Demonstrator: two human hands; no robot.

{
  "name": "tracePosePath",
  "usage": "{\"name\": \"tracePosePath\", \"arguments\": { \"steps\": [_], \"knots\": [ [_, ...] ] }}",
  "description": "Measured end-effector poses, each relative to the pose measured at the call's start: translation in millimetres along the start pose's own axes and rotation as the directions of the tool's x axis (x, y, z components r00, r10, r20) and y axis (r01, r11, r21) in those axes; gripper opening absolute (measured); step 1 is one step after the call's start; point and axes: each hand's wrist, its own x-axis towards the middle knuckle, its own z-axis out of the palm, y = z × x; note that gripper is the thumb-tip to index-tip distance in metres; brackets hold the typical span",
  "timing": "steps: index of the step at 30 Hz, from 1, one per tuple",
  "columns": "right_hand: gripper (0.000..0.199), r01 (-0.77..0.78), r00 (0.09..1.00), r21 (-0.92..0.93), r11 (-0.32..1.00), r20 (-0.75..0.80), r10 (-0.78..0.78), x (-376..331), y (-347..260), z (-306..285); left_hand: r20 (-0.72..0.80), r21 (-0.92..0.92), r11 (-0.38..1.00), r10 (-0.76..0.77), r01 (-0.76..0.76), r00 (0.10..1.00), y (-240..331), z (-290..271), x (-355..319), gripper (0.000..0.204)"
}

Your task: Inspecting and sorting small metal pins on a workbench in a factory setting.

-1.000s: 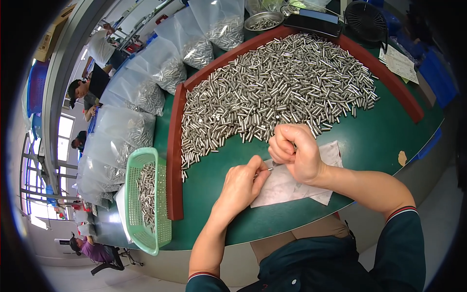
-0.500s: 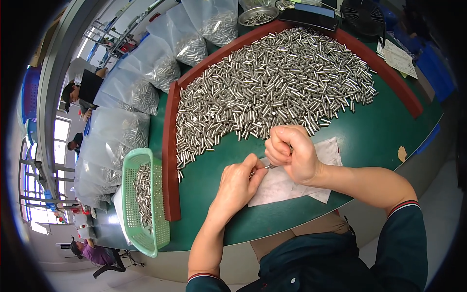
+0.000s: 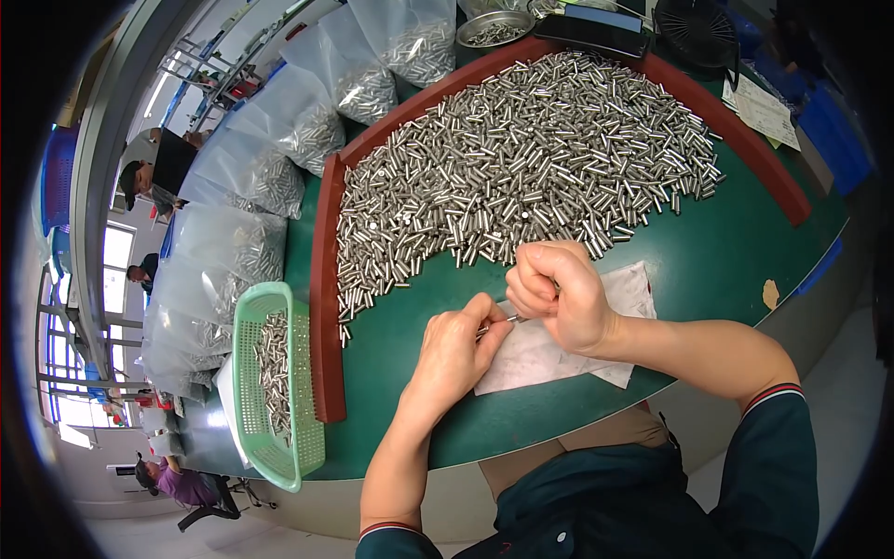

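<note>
My left hand (image 3: 456, 343) is closed, with a small metal pin (image 3: 482, 331) pinched between thumb and fingers. My right hand (image 3: 563, 293) makes a fist just to its right. A thin metal tip (image 3: 514, 319) shows between the two hands; the rest of what the right fist grips is hidden by its fingers. Both hands are above a stained white cloth (image 3: 610, 368) on the green table (image 3: 391, 345). Beyond them spreads a large heap of short, shiny metal pins (image 3: 521, 149).
A dark red border (image 3: 328, 298) bounds the heap. At the left stands a green plastic basket (image 3: 303, 410) holding similar pins. Several clear bags of pins (image 3: 317, 130) line the far left. A metal bowl (image 3: 494, 33), a phone (image 3: 596, 35) and a black fan (image 3: 694, 37) sit at the back.
My hands stay almost exactly where they were. In the left background, people have shifted slightly.
</note>
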Motion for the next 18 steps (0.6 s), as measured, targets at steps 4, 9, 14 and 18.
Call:
{"name": "tracePosePath", "arguments": {
  "steps": [4, 9, 14, 18],
  "knots": [
    [0.036, 0.001, 1.000, -0.029, 1.000, 0.018, 0.000, 0, 0, 1, 0.001, 0.016, 1.000, -0.008, 0.008, 1.000, 0, 0, 1, 0.011],
    [0.035, 0.073, 0.996, -0.173, 0.982, 0.060, -0.063, -4, 4, 6, -0.036, 0.023, 1.000, 0.007, -0.006, 0.999, 5, 0, 4, 0.013],
    [0.035, 0.062, 0.997, -0.165, 0.984, 0.053, -0.054, -1, 4, 8, -0.093, 0.018, 0.999, 0.035, -0.034, 0.995, 5, 1, 1, 0.011],
    [0.035, -0.006, 1.000, -0.070, 0.998, 0.025, 0.008, 0, 1, 4, 0.063, -0.697, 0.682, -0.250, 0.222, 0.966, -1, -14, 3, 0.012]
  ]
}}
